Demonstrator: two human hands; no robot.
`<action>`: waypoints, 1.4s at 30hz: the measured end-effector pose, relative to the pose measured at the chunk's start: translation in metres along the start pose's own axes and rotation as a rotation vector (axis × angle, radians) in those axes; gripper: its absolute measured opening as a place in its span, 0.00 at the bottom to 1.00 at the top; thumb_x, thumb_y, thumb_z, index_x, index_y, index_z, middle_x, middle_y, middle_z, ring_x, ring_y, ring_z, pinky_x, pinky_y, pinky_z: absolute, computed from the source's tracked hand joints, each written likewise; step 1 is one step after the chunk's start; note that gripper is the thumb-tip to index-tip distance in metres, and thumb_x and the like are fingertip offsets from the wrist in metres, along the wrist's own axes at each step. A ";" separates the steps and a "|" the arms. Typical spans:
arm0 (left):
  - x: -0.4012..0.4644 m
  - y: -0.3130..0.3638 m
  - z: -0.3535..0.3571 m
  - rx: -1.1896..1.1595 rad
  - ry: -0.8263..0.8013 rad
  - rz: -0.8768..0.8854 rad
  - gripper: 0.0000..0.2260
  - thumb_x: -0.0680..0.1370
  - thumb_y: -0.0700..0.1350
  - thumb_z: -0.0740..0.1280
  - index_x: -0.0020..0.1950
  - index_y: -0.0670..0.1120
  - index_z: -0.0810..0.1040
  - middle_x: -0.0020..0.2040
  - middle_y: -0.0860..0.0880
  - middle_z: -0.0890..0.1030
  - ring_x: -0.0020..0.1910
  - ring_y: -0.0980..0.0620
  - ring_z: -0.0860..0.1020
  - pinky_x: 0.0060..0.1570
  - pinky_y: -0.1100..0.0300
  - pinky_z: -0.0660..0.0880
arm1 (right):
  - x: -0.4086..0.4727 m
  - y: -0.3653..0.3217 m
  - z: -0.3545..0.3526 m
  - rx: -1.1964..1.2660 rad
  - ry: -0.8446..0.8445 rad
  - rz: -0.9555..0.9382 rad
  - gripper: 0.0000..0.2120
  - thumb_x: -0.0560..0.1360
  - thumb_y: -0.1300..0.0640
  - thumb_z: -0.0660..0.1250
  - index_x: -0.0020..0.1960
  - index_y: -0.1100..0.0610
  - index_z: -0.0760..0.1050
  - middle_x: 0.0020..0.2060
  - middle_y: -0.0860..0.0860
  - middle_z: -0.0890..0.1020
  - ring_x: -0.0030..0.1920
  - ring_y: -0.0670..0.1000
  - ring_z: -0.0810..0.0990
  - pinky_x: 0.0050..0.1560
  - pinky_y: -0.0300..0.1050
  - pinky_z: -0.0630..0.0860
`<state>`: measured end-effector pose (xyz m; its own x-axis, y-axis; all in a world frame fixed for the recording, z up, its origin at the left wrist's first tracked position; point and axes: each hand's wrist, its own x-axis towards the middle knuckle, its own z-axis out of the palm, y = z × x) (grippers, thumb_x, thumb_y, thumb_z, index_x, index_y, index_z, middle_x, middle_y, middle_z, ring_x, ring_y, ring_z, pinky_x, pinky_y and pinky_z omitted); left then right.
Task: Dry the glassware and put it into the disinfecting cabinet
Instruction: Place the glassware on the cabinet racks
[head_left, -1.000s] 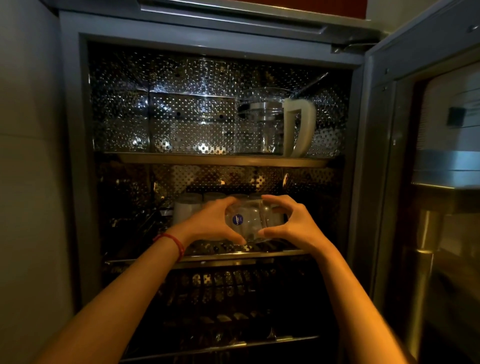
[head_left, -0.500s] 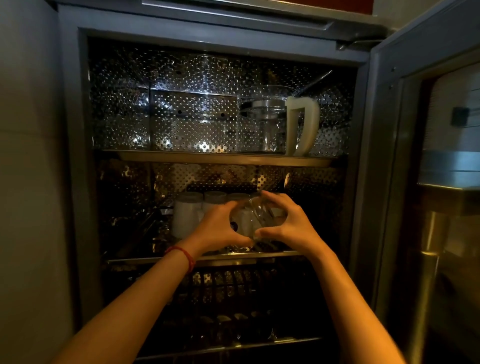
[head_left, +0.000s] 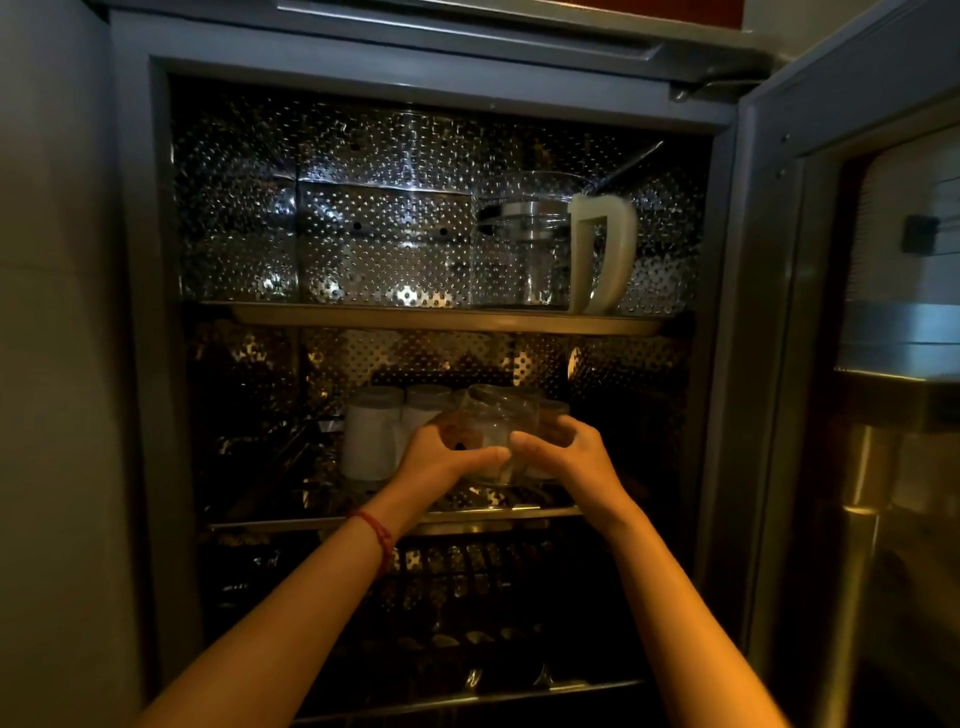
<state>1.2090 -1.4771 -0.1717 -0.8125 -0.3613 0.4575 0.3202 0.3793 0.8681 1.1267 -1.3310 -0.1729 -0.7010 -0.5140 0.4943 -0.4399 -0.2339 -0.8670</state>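
I face the open disinfecting cabinet (head_left: 145, 312). A clear glass (head_left: 496, 431) is gripped from both sides, my left hand (head_left: 441, 457) on its left and my right hand (head_left: 566, 452) on its right. It is upside down, just above the middle shelf (head_left: 291, 522), in front of a row of other upturned cups. White cups (head_left: 371, 436) stand to its left. A glass jug (head_left: 524, 249) with a cream handle stands on the top shelf (head_left: 363, 314) at the right.
The cabinet door (head_left: 857, 364) hangs open at the right, close to my right arm. A dark wire rack (head_left: 467, 582) fills the lowest level. A plain wall (head_left: 57, 364) borders the cabinet on the left.
Both hands have pushed the glass deeper into the cabinet and lowered it toward the middle shelf, among the other cups.
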 end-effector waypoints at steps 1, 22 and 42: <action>0.001 0.001 -0.001 0.001 -0.006 -0.017 0.12 0.68 0.37 0.74 0.45 0.51 0.76 0.42 0.55 0.81 0.39 0.62 0.79 0.35 0.73 0.75 | 0.003 0.000 0.000 -0.008 0.000 0.003 0.16 0.69 0.62 0.72 0.56 0.62 0.77 0.47 0.52 0.83 0.43 0.44 0.83 0.39 0.32 0.77; 0.025 -0.023 -0.009 0.184 0.013 -0.164 0.22 0.57 0.38 0.80 0.50 0.44 0.81 0.48 0.49 0.83 0.45 0.54 0.81 0.44 0.64 0.78 | 0.024 0.023 0.007 -0.151 -0.149 -0.030 0.10 0.69 0.66 0.71 0.49 0.57 0.79 0.45 0.53 0.84 0.45 0.46 0.83 0.47 0.37 0.78; 0.018 -0.033 -0.014 0.237 0.021 -0.159 0.30 0.58 0.35 0.79 0.58 0.42 0.76 0.55 0.45 0.81 0.54 0.49 0.78 0.55 0.56 0.76 | 0.021 0.034 0.014 -0.342 -0.168 -0.022 0.09 0.68 0.59 0.73 0.45 0.47 0.78 0.43 0.43 0.83 0.47 0.41 0.81 0.51 0.38 0.76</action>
<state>1.1914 -1.5081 -0.1892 -0.8322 -0.4491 0.3252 0.0645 0.5041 0.8612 1.1050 -1.3611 -0.1931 -0.5996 -0.6470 0.4710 -0.6360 0.0280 -0.7712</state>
